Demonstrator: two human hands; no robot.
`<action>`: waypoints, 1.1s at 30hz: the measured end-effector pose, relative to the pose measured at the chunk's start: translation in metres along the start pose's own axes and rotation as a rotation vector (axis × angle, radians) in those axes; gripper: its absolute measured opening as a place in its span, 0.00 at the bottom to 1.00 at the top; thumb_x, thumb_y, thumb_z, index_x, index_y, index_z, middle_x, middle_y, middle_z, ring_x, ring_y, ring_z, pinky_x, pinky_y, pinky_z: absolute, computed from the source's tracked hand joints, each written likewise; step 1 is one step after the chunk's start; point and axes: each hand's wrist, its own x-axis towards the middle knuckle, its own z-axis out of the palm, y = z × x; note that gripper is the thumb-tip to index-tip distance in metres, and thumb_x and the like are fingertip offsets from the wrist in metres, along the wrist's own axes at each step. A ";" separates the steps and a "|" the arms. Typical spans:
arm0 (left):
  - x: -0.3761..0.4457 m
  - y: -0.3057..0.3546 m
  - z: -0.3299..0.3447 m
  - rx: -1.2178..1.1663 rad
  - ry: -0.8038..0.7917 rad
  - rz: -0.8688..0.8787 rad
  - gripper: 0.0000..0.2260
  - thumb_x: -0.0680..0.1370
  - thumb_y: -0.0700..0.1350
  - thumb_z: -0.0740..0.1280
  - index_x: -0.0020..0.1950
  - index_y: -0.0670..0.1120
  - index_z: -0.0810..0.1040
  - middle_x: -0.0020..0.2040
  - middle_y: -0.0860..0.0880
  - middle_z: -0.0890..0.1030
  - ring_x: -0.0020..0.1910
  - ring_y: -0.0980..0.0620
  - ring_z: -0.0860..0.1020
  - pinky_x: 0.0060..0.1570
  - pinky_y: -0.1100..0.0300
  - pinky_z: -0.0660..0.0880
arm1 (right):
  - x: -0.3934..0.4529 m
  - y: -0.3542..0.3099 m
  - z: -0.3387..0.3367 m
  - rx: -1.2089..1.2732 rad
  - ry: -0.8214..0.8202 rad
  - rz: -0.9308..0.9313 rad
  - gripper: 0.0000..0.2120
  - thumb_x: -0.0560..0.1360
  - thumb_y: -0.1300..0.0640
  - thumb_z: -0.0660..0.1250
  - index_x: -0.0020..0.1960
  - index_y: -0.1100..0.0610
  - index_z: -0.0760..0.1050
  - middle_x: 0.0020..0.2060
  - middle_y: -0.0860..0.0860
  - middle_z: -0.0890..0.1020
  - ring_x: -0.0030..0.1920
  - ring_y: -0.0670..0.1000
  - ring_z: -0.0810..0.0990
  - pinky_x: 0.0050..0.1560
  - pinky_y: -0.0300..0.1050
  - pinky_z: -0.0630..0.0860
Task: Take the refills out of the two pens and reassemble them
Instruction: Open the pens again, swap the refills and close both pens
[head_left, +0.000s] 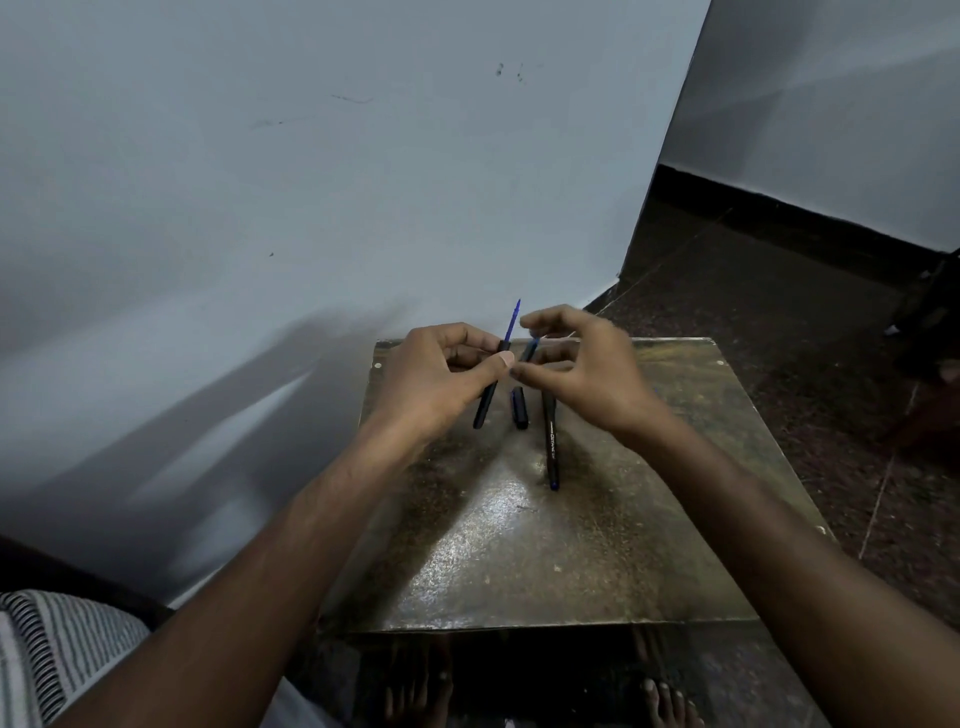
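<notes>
Left hand (441, 371) pinches the pen barrel (487, 400) tilted with its blue refill (513, 319) sticking out far-side, so I can draw it free with my right hand (576, 364), fingers loosely curled just beside; the second pen (550, 441) and a cap (519, 408) lie on the table (571, 545).

A small table (597, 545) with a worn, glossy golden-brown top stands against a pale blue-grey wall (260, 182) marked with faint scuffs — beyond it, dark speckled flooring (779, 312) meets a black skirting. Striped grey fabric (47, 654) shows at lower left.
</notes>
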 end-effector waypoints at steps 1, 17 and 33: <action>-0.002 0.001 0.001 -0.003 -0.020 -0.004 0.04 0.77 0.55 0.81 0.48 0.58 0.88 0.42 0.59 0.91 0.44 0.61 0.89 0.57 0.46 0.87 | 0.000 0.001 -0.006 0.128 0.050 0.026 0.22 0.71 0.57 0.85 0.62 0.51 0.84 0.51 0.47 0.89 0.47 0.45 0.90 0.48 0.40 0.86; -0.010 0.006 0.019 0.087 -0.178 0.071 0.03 0.78 0.52 0.80 0.51 0.57 0.90 0.40 0.60 0.90 0.38 0.67 0.86 0.34 0.78 0.72 | -0.022 0.001 -0.061 0.231 0.209 -0.047 0.10 0.77 0.63 0.79 0.58 0.60 0.88 0.55 0.52 0.90 0.56 0.52 0.90 0.62 0.48 0.86; -0.011 0.005 0.022 0.178 -0.167 0.105 0.03 0.77 0.53 0.80 0.51 0.59 0.90 0.42 0.62 0.89 0.43 0.69 0.85 0.40 0.77 0.72 | -0.026 -0.003 -0.057 0.104 -0.003 -0.081 0.21 0.76 0.64 0.80 0.67 0.57 0.82 0.55 0.51 0.89 0.55 0.50 0.90 0.62 0.48 0.86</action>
